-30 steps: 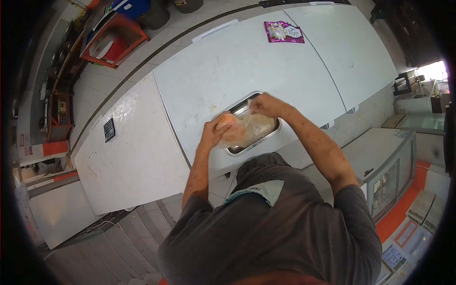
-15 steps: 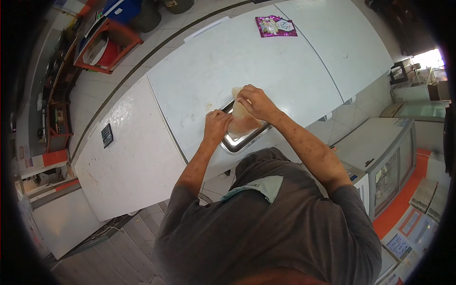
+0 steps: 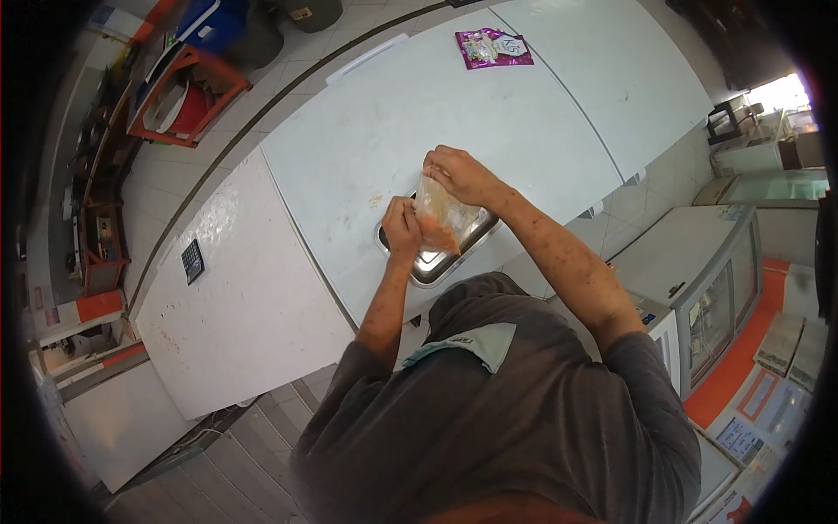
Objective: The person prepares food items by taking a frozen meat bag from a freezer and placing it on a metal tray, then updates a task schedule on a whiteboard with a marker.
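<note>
A clear plastic bag (image 3: 439, 218) with orange-coloured contents gathered at its bottom is held above a shiny metal tray (image 3: 428, 278). My right hand (image 3: 460, 175) is closed on the upper end of the bag. On the bag's left side my left hand (image 3: 401, 227) grips it with bent fingers. The tray lies on the white table near its front edge, partly hidden by the bag and my hands. What the orange contents are I cannot make out.
On the white table (image 3: 367, 131) lie a purple printed packet (image 3: 494, 49) at the far side and a black calculator (image 3: 193, 261) at the left. Small crumbs lie left of the tray. A glass-fronted cabinet (image 3: 698, 297) stands at the right.
The bag has been raised and now hangs more upright, its orange contents bunched low. My left hand has moved slightly to the right and my right hand a little up. The view has shifted slightly.
</note>
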`<action>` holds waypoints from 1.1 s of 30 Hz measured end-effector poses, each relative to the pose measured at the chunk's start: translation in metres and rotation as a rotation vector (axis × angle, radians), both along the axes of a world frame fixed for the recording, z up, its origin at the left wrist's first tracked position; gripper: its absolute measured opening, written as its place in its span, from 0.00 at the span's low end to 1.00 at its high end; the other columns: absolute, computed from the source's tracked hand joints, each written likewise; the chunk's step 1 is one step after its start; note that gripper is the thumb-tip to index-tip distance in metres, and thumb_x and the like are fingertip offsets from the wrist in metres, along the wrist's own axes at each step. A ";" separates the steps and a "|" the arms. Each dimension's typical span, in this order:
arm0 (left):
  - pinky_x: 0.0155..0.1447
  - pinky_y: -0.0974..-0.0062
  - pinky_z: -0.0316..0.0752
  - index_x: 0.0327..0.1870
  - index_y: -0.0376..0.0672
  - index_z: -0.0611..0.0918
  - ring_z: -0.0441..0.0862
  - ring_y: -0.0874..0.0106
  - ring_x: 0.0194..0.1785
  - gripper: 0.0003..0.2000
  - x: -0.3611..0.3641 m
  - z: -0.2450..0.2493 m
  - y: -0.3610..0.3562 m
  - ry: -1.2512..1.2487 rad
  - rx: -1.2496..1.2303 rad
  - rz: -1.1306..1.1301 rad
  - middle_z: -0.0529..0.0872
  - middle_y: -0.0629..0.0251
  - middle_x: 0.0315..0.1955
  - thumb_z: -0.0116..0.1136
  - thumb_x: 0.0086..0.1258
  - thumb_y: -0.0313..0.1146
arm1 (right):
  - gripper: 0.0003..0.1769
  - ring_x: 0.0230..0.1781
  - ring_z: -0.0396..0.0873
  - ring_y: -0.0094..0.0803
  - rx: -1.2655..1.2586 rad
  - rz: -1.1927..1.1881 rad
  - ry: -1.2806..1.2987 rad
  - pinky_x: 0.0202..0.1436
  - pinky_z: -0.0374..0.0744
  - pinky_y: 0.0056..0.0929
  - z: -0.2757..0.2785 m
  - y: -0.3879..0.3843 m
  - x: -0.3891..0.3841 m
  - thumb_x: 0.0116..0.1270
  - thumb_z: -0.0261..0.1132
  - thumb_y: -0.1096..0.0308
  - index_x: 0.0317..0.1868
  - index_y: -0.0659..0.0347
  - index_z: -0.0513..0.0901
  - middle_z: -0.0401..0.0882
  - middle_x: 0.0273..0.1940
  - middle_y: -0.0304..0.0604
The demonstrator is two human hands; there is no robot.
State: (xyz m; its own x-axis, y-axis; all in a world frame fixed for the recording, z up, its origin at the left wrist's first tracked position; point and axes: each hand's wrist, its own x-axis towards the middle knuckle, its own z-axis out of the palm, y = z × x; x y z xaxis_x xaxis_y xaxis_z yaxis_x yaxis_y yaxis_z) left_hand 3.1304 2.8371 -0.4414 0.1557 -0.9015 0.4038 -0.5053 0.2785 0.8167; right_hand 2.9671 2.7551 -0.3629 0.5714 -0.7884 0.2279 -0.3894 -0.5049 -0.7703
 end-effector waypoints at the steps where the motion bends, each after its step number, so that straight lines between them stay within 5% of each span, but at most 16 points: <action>1: 0.28 0.67 0.63 0.24 0.35 0.71 0.69 0.58 0.22 0.10 0.002 0.003 -0.004 -0.009 -0.028 0.002 0.70 0.55 0.19 0.44 0.68 0.26 | 0.09 0.36 0.75 0.47 0.065 -0.018 -0.016 0.40 0.72 0.39 -0.001 -0.001 0.000 0.65 0.55 0.67 0.35 0.66 0.75 0.75 0.34 0.52; 5: 0.23 0.69 0.59 0.19 0.35 0.70 0.62 0.70 0.16 0.17 0.018 -0.003 -0.019 -0.018 -0.053 0.112 0.65 0.58 0.11 0.43 0.70 0.33 | 0.12 0.39 0.74 0.51 0.178 -0.061 0.076 0.44 0.72 0.43 0.001 -0.006 -0.006 0.65 0.54 0.64 0.36 0.66 0.75 0.76 0.36 0.53; 9: 0.22 0.68 0.57 0.15 0.33 0.67 0.60 0.70 0.14 0.20 0.029 -0.005 -0.028 -0.025 0.133 0.049 0.64 0.58 0.10 0.46 0.71 0.33 | 0.14 0.44 0.74 0.50 0.201 -0.104 0.107 0.49 0.72 0.40 -0.008 0.001 -0.009 0.66 0.54 0.62 0.44 0.65 0.75 0.76 0.42 0.54; 12: 0.20 0.71 0.55 0.13 0.34 0.68 0.58 0.79 0.14 0.24 0.033 -0.009 -0.032 0.174 0.384 0.040 0.66 0.66 0.08 0.48 0.70 0.39 | 0.22 0.51 0.72 0.48 0.045 -0.279 -0.167 0.54 0.70 0.37 -0.003 0.022 -0.009 0.64 0.58 0.56 0.52 0.62 0.72 0.73 0.49 0.55; 15: 0.22 0.75 0.57 0.15 0.35 0.71 0.62 0.82 0.19 0.22 0.033 -0.008 -0.031 0.486 0.597 -0.067 0.69 0.75 0.12 0.47 0.71 0.40 | 0.33 0.57 0.68 0.46 -0.247 -0.149 0.162 0.58 0.68 0.37 0.000 0.036 -0.017 0.57 0.63 0.49 0.58 0.60 0.68 0.70 0.54 0.54; 17: 0.23 0.77 0.61 0.16 0.36 0.73 0.64 0.83 0.20 0.23 0.033 -0.007 -0.031 0.496 0.693 -0.151 0.70 0.74 0.13 0.47 0.71 0.42 | 0.46 0.62 0.63 0.46 0.201 -0.026 0.137 0.64 0.62 0.40 -0.021 0.042 -0.012 0.52 0.69 0.47 0.66 0.58 0.59 0.66 0.59 0.53; 19: 0.21 0.78 0.60 0.18 0.34 0.78 0.63 0.84 0.19 0.23 0.034 0.005 -0.030 0.254 0.648 -0.259 0.68 0.77 0.11 0.48 0.71 0.43 | 0.51 0.65 0.59 0.47 0.653 0.225 -0.118 0.67 0.58 0.40 -0.005 0.038 -0.009 0.51 0.67 0.42 0.68 0.62 0.54 0.62 0.62 0.55; 20: 0.21 0.77 0.59 0.22 0.33 0.79 0.63 0.85 0.20 0.21 0.023 0.010 -0.030 0.247 0.598 -0.272 0.68 0.77 0.11 0.48 0.71 0.41 | 0.52 0.65 0.59 0.47 0.389 0.175 0.126 0.66 0.60 0.39 -0.033 0.041 -0.003 0.52 0.64 0.38 0.67 0.63 0.54 0.61 0.62 0.56; 22: 0.21 0.77 0.58 0.22 0.33 0.78 0.63 0.84 0.21 0.17 0.018 0.007 -0.032 0.198 0.536 -0.288 0.68 0.77 0.12 0.47 0.70 0.36 | 0.43 0.59 0.66 0.48 0.430 0.069 0.142 0.60 0.67 0.40 -0.020 0.050 -0.001 0.57 0.60 0.39 0.62 0.63 0.64 0.69 0.56 0.56; 24: 0.26 0.80 0.60 0.22 0.39 0.74 0.63 0.83 0.24 0.13 0.025 -0.005 -0.033 0.385 0.402 -0.160 0.70 0.73 0.18 0.46 0.69 0.31 | 0.24 0.38 0.76 0.48 0.206 0.114 0.031 0.43 0.73 0.40 -0.045 0.036 0.005 0.57 0.65 0.53 0.41 0.67 0.76 0.77 0.36 0.55; 27: 0.38 0.79 0.71 0.38 0.36 0.75 0.76 0.76 0.32 0.08 0.035 0.028 -0.012 0.516 0.363 -0.167 0.78 0.65 0.27 0.48 0.68 0.32 | 0.18 0.35 0.77 0.45 0.096 0.096 -0.119 0.41 0.74 0.38 -0.059 0.034 -0.003 0.57 0.66 0.60 0.39 0.67 0.77 0.78 0.34 0.52; 29: 0.44 0.77 0.71 0.42 0.34 0.74 0.78 0.73 0.38 0.11 0.045 0.023 0.008 0.122 0.267 -0.176 0.80 0.62 0.30 0.46 0.70 0.33 | 0.12 0.34 0.76 0.41 0.268 0.069 -0.165 0.41 0.73 0.35 -0.036 0.038 -0.011 0.58 0.63 0.66 0.37 0.67 0.77 0.77 0.33 0.51; 33: 0.42 0.75 0.71 0.38 0.32 0.74 0.76 0.72 0.36 0.13 0.029 0.018 0.029 0.300 0.168 -0.123 0.79 0.61 0.29 0.43 0.72 0.36 | 0.09 0.36 0.75 0.39 0.285 0.026 -0.254 0.41 0.72 0.34 -0.038 0.043 -0.009 0.58 0.59 0.72 0.38 0.67 0.77 0.75 0.32 0.51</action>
State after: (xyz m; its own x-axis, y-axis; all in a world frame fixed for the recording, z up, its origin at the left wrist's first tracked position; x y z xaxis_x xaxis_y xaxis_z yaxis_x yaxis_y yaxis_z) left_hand 3.1590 2.8661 -0.4234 0.1316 -0.9706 0.2016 -0.2074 0.1719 0.9630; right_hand 2.9585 2.7983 -0.4006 0.5460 -0.8263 0.1382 -0.1580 -0.2636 -0.9516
